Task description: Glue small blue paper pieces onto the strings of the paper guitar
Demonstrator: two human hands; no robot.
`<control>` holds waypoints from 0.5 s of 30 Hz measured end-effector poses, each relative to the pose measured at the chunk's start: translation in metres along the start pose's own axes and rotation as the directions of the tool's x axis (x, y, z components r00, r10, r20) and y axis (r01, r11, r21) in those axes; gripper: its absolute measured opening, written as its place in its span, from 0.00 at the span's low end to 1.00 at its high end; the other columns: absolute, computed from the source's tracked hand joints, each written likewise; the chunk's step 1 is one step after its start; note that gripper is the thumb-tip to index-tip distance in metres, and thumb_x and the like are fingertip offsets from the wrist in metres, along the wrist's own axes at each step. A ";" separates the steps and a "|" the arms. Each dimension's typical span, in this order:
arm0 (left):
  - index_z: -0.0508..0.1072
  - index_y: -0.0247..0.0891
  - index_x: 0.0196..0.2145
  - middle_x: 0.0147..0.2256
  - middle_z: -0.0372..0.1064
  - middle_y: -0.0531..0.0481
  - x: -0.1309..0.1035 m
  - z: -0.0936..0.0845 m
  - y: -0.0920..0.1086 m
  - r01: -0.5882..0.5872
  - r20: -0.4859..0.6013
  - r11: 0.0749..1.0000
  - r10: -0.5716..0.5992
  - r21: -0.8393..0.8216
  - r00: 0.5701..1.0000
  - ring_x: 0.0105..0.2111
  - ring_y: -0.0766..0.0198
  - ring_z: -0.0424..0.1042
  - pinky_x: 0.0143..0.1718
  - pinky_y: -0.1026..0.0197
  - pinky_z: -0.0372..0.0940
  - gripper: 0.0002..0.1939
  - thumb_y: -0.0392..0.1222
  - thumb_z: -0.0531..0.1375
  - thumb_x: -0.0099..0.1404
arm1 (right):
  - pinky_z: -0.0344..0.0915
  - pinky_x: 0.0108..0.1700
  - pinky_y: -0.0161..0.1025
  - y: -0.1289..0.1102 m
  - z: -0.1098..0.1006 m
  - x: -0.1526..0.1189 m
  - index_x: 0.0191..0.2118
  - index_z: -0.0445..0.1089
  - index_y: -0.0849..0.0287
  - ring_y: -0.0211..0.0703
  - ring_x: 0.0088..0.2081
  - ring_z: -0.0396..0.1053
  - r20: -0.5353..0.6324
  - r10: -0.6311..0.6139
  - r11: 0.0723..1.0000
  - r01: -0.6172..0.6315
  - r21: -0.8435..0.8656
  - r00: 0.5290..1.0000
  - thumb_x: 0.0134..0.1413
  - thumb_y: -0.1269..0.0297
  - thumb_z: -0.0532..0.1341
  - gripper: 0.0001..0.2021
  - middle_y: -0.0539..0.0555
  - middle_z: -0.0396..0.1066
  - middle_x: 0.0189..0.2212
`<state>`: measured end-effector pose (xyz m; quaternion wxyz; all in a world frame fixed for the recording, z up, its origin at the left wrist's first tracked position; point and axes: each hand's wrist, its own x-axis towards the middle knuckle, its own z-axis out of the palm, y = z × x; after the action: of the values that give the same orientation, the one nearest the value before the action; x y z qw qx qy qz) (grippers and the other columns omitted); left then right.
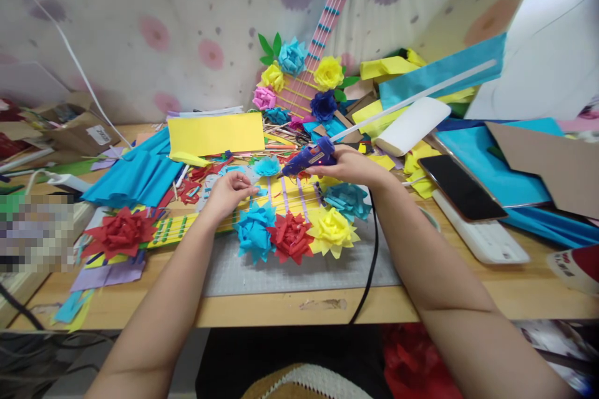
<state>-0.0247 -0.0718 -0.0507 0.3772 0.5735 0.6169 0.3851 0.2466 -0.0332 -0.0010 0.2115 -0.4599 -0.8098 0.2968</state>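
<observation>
My right hand [349, 166] is wrapped round a blue hot glue gun [309, 157], its nozzle pointing left and a long white glue stick [412, 100] sticking out of its back. Thumb and fingers of my left hand [233, 192] pinch a small piece of blue paper [260, 192]. Below both hands lies a yellow paper guitar [281, 196] with purple strips and strings. Along its body sit a blue paper flower [255, 232], a red paper flower [291, 237], a yellow paper flower [334, 232] and a teal paper flower [347, 201]. Another red flower [120, 232] is at the neck's left end.
A finished pink paper guitar [299, 84] leans on the wall behind. Yellow paper [216, 134] and blue crepe paper [133, 168] lie at the back left. A phone [463, 188] rests on a white device [484, 230] at right, near a cup [578, 268]. The gun's black cord [373, 262] crosses the cutting mat [299, 277].
</observation>
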 end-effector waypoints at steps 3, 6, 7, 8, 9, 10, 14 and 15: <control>0.66 0.38 0.26 0.21 0.69 0.53 0.000 -0.001 0.000 0.032 -0.003 0.999 -0.032 -0.021 0.999 0.23 0.64 0.68 0.24 0.63 0.59 0.22 0.50 0.69 0.37 | 0.64 0.46 0.39 0.000 0.000 0.000 0.40 0.75 0.58 0.45 0.41 0.69 -0.004 -0.001 1.000 0.001 -0.009 1.000 0.45 0.47 0.61 0.21 0.53 0.74 0.36; 0.67 0.37 0.27 0.22 0.70 0.52 -0.001 -0.001 0.000 0.046 0.009 0.998 -0.046 -0.040 0.999 0.23 0.64 0.69 0.26 0.63 0.61 0.22 0.50 0.69 0.38 | 0.64 0.47 0.40 0.001 0.000 0.000 0.40 0.75 0.58 0.45 0.40 0.69 -0.007 0.004 1.000 -0.004 -0.018 1.000 0.46 0.47 0.61 0.21 0.53 0.74 0.35; 0.67 0.37 0.27 0.22 0.70 0.52 -0.001 -0.001 0.001 0.050 0.012 0.998 -0.050 -0.047 0.999 0.24 0.64 0.69 0.26 0.62 0.61 0.22 0.49 0.69 0.38 | 0.63 0.47 0.40 0.001 0.000 0.000 0.40 0.75 0.58 0.45 0.41 0.69 -0.009 0.009 1.000 -0.009 -0.018 1.000 0.46 0.47 0.61 0.22 0.53 0.74 0.36; 0.67 0.37 0.27 0.22 0.70 0.53 -0.001 -0.001 0.001 0.054 0.011 0.997 -0.053 -0.057 0.999 0.24 0.64 0.69 0.26 0.63 0.61 0.22 0.49 0.69 0.37 | 0.63 0.47 0.40 0.001 0.000 0.000 0.41 0.74 0.58 0.45 0.41 0.69 -0.011 0.012 1.000 -0.012 -0.017 1.000 0.46 0.47 0.61 0.22 0.53 0.74 0.36; 0.66 0.37 0.27 0.22 0.70 0.53 -0.001 0.000 0.001 0.057 0.007 0.996 -0.057 -0.067 0.998 0.23 0.64 0.69 0.26 0.63 0.61 0.22 0.48 0.69 0.37 | 0.63 0.47 0.40 0.001 0.000 0.000 0.41 0.74 0.59 0.45 0.41 0.69 -0.015 0.013 1.000 -0.013 -0.015 1.000 0.45 0.47 0.61 0.22 0.53 0.74 0.36; 0.66 0.37 0.28 0.21 0.70 0.53 -0.001 0.000 0.000 0.061 0.001 0.995 -0.061 -0.077 0.998 0.23 0.65 0.69 0.26 0.63 0.61 0.22 0.48 0.70 0.36 | 0.63 0.48 0.41 0.001 0.000 0.000 0.42 0.74 0.59 0.45 0.41 0.69 -0.018 0.012 1.000 -0.012 -0.015 1.000 0.45 0.47 0.61 0.23 0.53 0.74 0.37; 0.64 0.38 0.28 0.20 0.70 0.54 0.000 0.001 -0.004 0.061 -0.033 0.995 -0.063 -0.078 0.997 0.23 0.64 0.70 0.26 0.64 0.60 0.25 0.46 0.70 0.34 | 0.63 0.47 0.41 0.001 0.000 0.001 0.41 0.74 0.58 0.46 0.42 0.69 -0.015 -0.007 1.000 0.006 -0.019 1.000 0.46 0.47 0.61 0.22 0.53 0.74 0.37; 0.63 0.38 0.28 0.20 0.70 0.54 0.001 0.001 -0.005 0.055 -0.043 0.996 -0.058 -0.063 0.997 0.23 0.64 0.70 0.26 0.64 0.60 0.25 0.46 0.70 0.34 | 0.63 0.47 0.40 0.002 0.000 0.001 0.41 0.74 0.58 0.46 0.42 0.69 -0.018 -0.007 1.000 0.007 -0.024 1.000 0.46 0.47 0.61 0.22 0.53 0.74 0.36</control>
<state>-0.0262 -0.0709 -0.0556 0.3915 0.5349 0.6290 0.4061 0.2477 -0.0317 -0.0018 0.2144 -0.4621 -0.8130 0.2822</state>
